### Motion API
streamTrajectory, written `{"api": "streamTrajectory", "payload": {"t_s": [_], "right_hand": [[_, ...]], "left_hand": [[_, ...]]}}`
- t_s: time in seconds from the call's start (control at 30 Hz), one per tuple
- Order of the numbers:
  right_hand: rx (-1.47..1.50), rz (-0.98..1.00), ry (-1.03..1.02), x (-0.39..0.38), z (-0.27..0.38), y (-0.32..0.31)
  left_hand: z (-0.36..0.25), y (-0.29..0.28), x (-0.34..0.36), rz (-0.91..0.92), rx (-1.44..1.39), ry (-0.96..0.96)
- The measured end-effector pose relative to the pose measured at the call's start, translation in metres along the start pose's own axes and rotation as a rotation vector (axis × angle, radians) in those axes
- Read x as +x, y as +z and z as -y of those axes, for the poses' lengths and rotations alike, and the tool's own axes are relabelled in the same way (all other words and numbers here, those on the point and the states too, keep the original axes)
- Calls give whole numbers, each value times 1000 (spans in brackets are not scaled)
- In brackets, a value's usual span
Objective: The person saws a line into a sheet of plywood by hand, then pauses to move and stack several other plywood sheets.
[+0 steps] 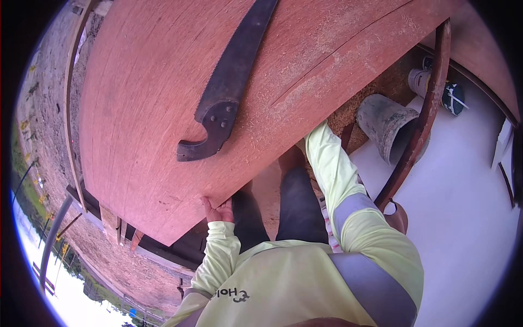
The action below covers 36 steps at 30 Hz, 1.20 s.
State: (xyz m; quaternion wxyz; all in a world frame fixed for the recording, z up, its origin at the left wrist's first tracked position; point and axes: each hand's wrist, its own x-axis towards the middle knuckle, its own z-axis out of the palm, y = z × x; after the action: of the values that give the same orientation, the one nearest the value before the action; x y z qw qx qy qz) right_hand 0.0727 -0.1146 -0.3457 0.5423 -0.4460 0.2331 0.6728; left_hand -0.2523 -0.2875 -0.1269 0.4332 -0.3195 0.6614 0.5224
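Standing close by, I noted the left hand (219,212) at the near edge of a reddish wooden panel (147,109), thumb against the wood and fingers partly curled; whether they gripped it I could not tell. The right hand was out of sight — its pale yellow sleeve (333,163) ran beneath the panel, so the state of those fingers could not be established. The panel lay ahead of the person's dark-trousered legs (300,212). On it rested a handsaw (231,76), neither hand upon it. Sawdust (256,131) was strewn over the surface, and a long dark line crossed it — cut or crack, I could not determine. In my judgement some sawing was done; handling of the panel appeared unfinished. Past its right edge lay a tipped grey bucket (376,117), beside a reddish-brown bar (430,109). Farther off, to the left, was open ground (41,120).
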Motion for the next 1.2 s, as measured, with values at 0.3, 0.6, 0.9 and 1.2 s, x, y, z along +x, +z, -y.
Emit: {"api": "streamTrajectory", "payload": {"t_s": [0.3,0.6,0.9,1.2], "right_hand": [[8,1,13,14,1,-13],[10,2,8,21,0,-16],[-64,-15,-75,8,17,-6],[-900,-259,-724,-123,96,52]], "left_hand": [[-6,8,-32,11,102,63],[-2,7,-19,-18,58,54],[-50,14,-66,10,1172,-291],[-61,200,-42,753,1928,1638]]}}
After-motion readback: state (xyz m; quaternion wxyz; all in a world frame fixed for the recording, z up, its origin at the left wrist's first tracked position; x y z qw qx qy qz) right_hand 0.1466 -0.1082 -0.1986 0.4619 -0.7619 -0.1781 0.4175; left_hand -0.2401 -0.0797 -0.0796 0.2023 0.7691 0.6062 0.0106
